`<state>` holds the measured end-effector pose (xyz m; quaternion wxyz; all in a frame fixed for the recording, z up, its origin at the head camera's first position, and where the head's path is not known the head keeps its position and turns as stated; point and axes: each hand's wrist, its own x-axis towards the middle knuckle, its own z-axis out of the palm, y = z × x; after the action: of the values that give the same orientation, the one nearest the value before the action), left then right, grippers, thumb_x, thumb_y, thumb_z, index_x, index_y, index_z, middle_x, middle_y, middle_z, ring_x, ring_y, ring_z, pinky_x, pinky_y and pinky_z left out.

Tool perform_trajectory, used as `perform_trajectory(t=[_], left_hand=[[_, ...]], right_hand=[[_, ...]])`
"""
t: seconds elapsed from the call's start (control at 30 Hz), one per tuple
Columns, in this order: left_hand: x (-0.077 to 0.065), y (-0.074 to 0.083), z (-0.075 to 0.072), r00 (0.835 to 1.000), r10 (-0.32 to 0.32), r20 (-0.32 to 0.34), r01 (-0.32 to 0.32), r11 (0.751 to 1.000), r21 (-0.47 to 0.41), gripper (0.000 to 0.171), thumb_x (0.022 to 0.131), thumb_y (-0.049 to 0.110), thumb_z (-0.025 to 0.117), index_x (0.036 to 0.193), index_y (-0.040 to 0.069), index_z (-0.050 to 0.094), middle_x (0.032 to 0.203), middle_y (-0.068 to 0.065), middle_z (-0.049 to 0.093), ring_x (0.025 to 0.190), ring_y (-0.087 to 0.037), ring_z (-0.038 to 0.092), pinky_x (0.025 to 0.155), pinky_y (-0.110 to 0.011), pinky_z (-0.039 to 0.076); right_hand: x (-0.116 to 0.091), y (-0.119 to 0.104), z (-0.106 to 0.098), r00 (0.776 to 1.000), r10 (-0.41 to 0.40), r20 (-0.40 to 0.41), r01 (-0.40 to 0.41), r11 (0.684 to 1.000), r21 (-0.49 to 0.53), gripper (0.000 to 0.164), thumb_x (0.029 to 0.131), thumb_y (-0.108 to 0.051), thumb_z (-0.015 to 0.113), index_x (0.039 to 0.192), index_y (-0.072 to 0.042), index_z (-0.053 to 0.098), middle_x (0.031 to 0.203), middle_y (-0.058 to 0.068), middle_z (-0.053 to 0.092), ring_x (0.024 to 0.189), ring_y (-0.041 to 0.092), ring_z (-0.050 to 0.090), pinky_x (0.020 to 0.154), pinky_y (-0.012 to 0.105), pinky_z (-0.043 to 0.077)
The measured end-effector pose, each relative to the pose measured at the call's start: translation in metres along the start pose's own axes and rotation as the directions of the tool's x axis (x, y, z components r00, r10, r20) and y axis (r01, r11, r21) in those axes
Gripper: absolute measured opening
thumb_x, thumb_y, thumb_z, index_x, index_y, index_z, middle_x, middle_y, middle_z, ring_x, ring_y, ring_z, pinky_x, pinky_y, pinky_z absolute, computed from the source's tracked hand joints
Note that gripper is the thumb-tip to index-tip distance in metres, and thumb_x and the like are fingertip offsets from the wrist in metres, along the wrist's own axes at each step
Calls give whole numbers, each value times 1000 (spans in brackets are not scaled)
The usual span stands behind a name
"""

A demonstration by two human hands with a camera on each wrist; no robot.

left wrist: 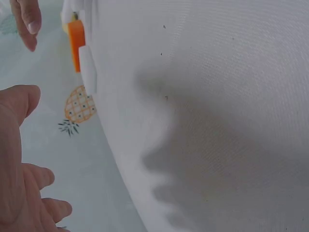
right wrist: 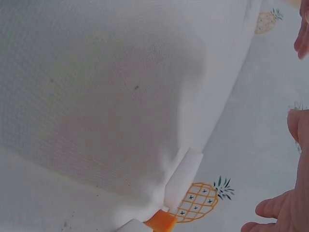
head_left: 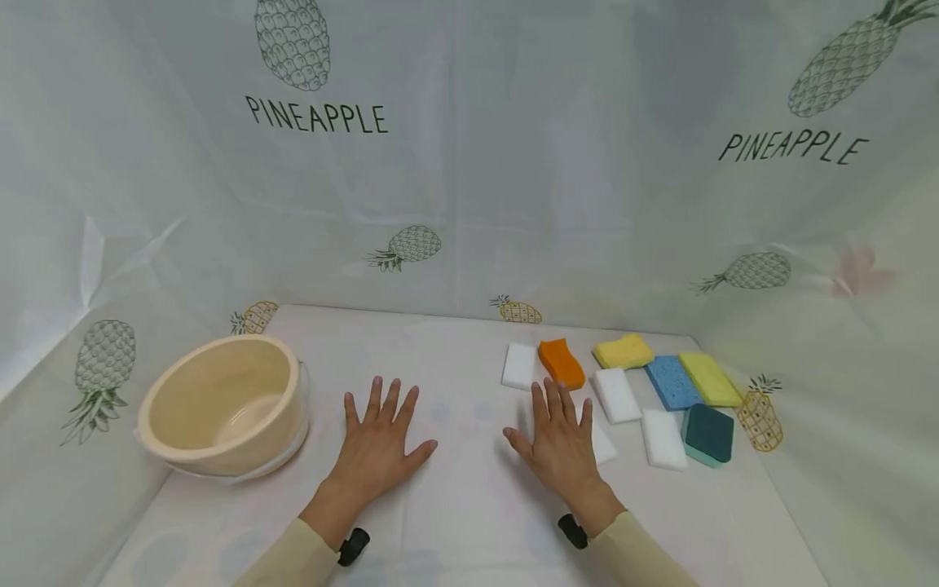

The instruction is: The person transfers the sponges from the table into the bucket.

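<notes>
My left hand (head_left: 377,450) hovers palm down over the white table, fingers spread, holding nothing. My right hand (head_left: 563,448), also with straight fingers and nothing in it, is above the table and partly covers a white sponge (head_left: 603,445). Just beyond its fingertips lie another white sponge (head_left: 519,364) and a wavy orange sponge (head_left: 561,364). Farther right are a yellow sponge (head_left: 623,351), a blue sponge (head_left: 672,382), a yellow-green sponge (head_left: 709,379), a dark green sponge (head_left: 708,434) and two white sponges, one upper (head_left: 616,395) and one lower (head_left: 664,439).
A cream bucket (head_left: 295,408) with a white handle stands at the table's left, left of my left hand. White sheeting (head_left: 543,179) printed with pineapples rises behind the table and along both sides.
</notes>
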<state>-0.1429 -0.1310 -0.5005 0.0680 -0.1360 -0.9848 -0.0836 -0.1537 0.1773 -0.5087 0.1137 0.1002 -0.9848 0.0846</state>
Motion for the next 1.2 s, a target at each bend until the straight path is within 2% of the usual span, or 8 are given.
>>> perform_trajectory(t=[0.23, 0.43, 0.63, 0.77, 0.87, 0.93, 1.07, 1.2], left_hand=[[-1, -2, -2, 1000, 6, -16, -6, 1000, 8, 87, 98, 69, 58, 165, 16, 39, 170, -22, 32, 161, -47, 17, 121, -81, 9], [-3, -4, -13, 998, 19, -66, -19, 1000, -8, 82, 100, 60, 62, 164, 13, 41, 169, -23, 34, 161, -45, 19, 126, -73, 14], [-9, -11, -42, 984, 11, -176, -23, 997, -68, 69, 101, 38, 69, 158, 5, 49, 163, -27, 43, 158, -45, 29, 128, -62, 24], [-18, -23, -71, 961, -13, -277, -22, 992, -125, 63, 99, 27, 70, 153, 0, 52, 158, -31, 47, 153, -49, 35, 127, -61, 29], [-27, -42, -93, 939, -55, -338, 1, 988, -157, 61, 100, 23, 67, 152, -3, 51, 155, -33, 48, 150, -53, 38, 129, -59, 25], [-34, -60, -107, 934, -100, -343, 42, 984, -172, 61, 102, 22, 62, 154, -5, 47, 155, -35, 46, 149, -55, 37, 131, -57, 21], [-46, -106, -126, 940, -193, -282, 142, 971, -191, 63, 107, 24, 52, 159, -9, 35, 158, -40, 37, 153, -57, 26, 133, -55, 9], [-56, -152, -131, 943, -261, -206, 223, 956, -190, 65, 110, 25, 43, 159, -15, 27, 157, -46, 30, 154, -62, 15, 131, -64, 5]], right_hand=[[0, -3, 2, 1000, -12, -21, 13, 1000, 19, 93, 97, -63, 66, 161, 0, 39, 168, 24, 35, 158, 44, 29, 123, 77, 16], [1, -14, 4, 999, -36, -27, 37, 998, 45, 92, 97, -61, 67, 160, 1, 40, 167, 24, 38, 157, 43, 31, 124, 75, 18], [4, -31, 5, 985, -126, -118, 135, 988, 75, 80, 99, -50, 69, 155, 3, 47, 161, 24, 46, 152, 43, 40, 122, 72, 29], [8, -45, 3, 964, -185, -192, 206, 974, 96, 71, 98, -39, 74, 149, 5, 53, 155, 25, 52, 146, 44, 48, 120, 69, 36], [12, -56, 2, 957, -211, -200, 234, 967, 104, 68, 99, -37, 73, 148, 5, 53, 153, 24, 53, 145, 43, 49, 119, 67, 38], [15, -63, 3, 957, -223, -187, 245, 964, 105, 68, 100, -38, 72, 149, 5, 52, 154, 23, 52, 145, 42, 48, 120, 65, 38], [19, -76, 6, 959, -243, -150, 258, 962, 93, 68, 102, -40, 69, 151, 3, 51, 157, 21, 50, 147, 40, 48, 121, 63, 38], [23, -89, 10, 961, -257, -102, 266, 960, 92, 70, 103, -43, 66, 154, 1, 48, 161, 18, 48, 149, 36, 46, 123, 60, 37]])
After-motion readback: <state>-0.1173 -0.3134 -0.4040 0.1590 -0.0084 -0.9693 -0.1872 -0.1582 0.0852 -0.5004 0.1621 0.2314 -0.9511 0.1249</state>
